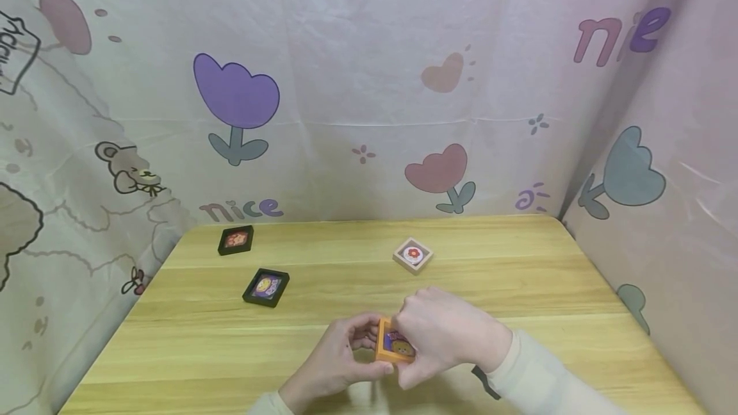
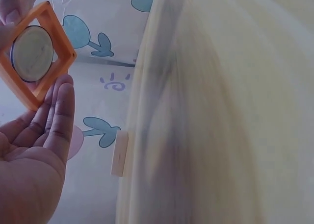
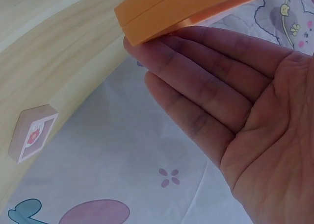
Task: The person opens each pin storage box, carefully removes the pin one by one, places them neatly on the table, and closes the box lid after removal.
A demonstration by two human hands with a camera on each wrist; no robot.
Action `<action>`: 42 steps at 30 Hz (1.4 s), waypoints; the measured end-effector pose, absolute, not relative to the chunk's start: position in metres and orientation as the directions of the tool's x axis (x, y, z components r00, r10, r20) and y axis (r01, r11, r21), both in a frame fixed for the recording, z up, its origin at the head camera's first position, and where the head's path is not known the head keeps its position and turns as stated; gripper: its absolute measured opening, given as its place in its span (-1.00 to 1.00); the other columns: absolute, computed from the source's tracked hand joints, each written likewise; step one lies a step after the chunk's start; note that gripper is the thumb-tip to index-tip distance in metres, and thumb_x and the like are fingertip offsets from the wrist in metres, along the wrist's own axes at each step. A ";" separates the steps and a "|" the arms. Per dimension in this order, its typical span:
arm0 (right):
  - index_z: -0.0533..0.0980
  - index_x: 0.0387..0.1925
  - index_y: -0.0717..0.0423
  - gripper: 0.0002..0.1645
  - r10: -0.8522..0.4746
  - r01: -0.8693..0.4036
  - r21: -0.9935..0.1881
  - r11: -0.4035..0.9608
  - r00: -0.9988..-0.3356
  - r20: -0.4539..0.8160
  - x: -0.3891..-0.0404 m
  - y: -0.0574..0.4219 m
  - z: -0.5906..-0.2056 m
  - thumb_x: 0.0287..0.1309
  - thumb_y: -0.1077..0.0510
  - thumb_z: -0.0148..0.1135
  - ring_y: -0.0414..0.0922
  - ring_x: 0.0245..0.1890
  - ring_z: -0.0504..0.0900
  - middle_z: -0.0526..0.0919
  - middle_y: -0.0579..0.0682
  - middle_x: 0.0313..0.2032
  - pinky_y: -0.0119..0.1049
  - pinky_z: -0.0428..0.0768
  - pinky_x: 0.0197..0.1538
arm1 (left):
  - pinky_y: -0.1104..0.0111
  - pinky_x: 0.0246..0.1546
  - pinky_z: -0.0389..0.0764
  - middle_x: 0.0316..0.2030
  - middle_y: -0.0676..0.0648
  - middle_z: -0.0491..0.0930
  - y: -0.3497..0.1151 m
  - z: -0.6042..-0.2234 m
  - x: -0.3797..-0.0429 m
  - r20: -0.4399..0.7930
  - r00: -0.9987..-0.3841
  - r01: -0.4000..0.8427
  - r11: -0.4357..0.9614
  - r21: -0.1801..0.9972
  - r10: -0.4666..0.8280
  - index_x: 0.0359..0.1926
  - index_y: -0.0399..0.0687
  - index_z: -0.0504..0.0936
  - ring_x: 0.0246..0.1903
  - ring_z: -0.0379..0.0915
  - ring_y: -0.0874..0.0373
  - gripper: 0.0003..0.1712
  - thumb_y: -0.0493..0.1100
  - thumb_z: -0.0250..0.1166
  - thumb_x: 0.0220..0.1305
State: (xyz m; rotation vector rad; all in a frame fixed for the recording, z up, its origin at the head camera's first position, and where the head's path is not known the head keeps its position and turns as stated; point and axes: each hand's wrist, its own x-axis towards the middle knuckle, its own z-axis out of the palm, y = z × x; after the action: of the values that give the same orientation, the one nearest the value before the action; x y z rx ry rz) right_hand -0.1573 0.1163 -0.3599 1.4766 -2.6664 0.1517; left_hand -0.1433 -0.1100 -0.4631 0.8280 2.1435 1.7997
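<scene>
Over the front of the table, both hands hold an orange square display frame [image 1: 394,357]. A round bear picture shows inside it in the head view, and the left wrist view shows the back of that disc [image 2: 32,55] within the opening. My left hand [image 1: 346,354] grips the frame's left side, fingers at the far edge and thumb near the lower corner. My right hand [image 1: 444,332] grips the right side and covers part of the picture. In the right wrist view its fingers [image 3: 196,87] extend along the orange edge, the thumb hidden.
Two black square frames, one with a yellow-and-purple picture [image 1: 266,287] and one with a red picture [image 1: 236,240], lie at the left. A pale frame with a red flower [image 1: 412,255] lies beyond the hands. Printed cloth [image 1: 346,82] hangs behind the wooden table [image 1: 323,261].
</scene>
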 end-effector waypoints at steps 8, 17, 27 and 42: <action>0.26 -0.66 -0.26 -0.52 -0.841 -0.850 -0.055 0.523 -0.526 0.131 -0.156 0.118 -0.357 -0.26 -0.16 0.47 -0.52 -0.70 -0.04 0.14 -0.45 -0.70 -0.57 -0.02 -0.70 | 0.36 0.11 0.78 -0.01 -0.03 0.75 -0.111 -0.463 -0.143 0.154 -0.830 0.254 0.117 0.960 0.536 0.25 -0.18 0.64 -0.09 0.71 0.26 -0.39 -0.15 0.57 0.19; 0.58 -0.40 -0.20 -0.66 -0.819 -0.830 -0.071 0.554 -0.558 0.134 -0.159 0.120 -0.357 -0.14 -0.22 0.51 -0.48 -0.61 0.26 0.38 -0.39 -0.52 -0.59 0.20 -0.61 | 0.37 0.16 0.75 0.03 -0.12 0.75 -0.115 -0.463 -0.145 0.158 -0.854 0.244 0.114 0.963 0.496 0.29 -0.17 0.62 -0.03 0.70 0.22 -0.32 -0.18 0.61 0.14; 0.66 0.26 0.12 -0.17 -0.744 -0.732 -0.306 0.609 -0.661 0.099 -0.167 0.141 -0.365 0.08 -0.30 0.53 -0.28 -0.15 0.73 0.80 -0.10 -0.02 -0.41 0.75 -0.09 | 0.37 0.21 0.72 0.06 -0.20 0.70 -0.121 -0.456 -0.149 0.156 -0.874 0.225 0.098 0.969 0.461 0.34 -0.23 0.56 0.03 0.67 0.19 -0.27 -0.22 0.58 0.14; 0.66 0.19 0.01 -0.26 -0.721 -0.691 -0.486 0.535 -0.673 0.165 -0.177 0.158 -0.384 0.09 -0.28 0.60 -0.32 -0.07 0.71 0.76 -0.33 -0.11 -0.16 0.78 0.12 | 0.34 0.21 0.74 0.12 -0.28 0.67 -0.119 -0.458 -0.149 0.191 -0.869 0.235 0.039 0.971 0.457 0.35 -0.25 0.53 0.04 0.66 0.21 -0.25 -0.28 0.57 0.13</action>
State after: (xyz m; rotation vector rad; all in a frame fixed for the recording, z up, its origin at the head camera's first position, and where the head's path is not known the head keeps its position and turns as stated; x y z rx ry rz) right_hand -0.1766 0.1579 -0.3844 1.2892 -2.8002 0.8470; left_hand -0.1494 -0.1191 -0.4582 0.7198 2.1340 1.9368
